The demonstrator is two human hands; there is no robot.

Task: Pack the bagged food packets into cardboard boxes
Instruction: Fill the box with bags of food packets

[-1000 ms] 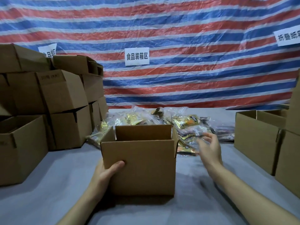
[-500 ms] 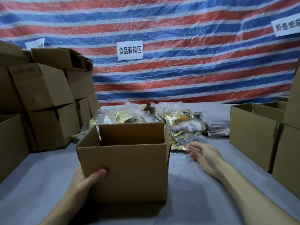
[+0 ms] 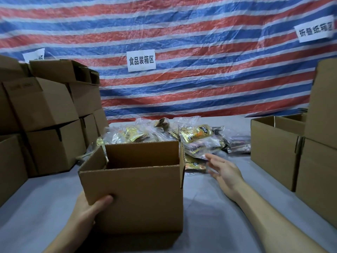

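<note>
An open cardboard box point(image 3: 138, 194) stands on the grey table in front of me, flaps up, its inside hidden from this angle. My left hand point(image 3: 85, 210) grips its lower left corner, thumb across the front face. Behind the box lies a heap of clear-bagged food packets point(image 3: 193, 137) with gold and dark wrappers. My right hand point(image 3: 224, 170) hovers palm up to the right of the box, fingers straight and pointing at the near edge of the heap, holding nothing.
Stacked cardboard boxes point(image 3: 47, 115) fill the left side. More open boxes point(image 3: 273, 152) stand at the right, one stacked taller at the far right. A striped tarpaulin point(image 3: 182, 33) with paper signs hangs behind the grey table point(image 3: 209, 225).
The box has come nearer to me and a little left in my left hand. My right hand drew back from the packets, turned palm up, and now points toward them again.
</note>
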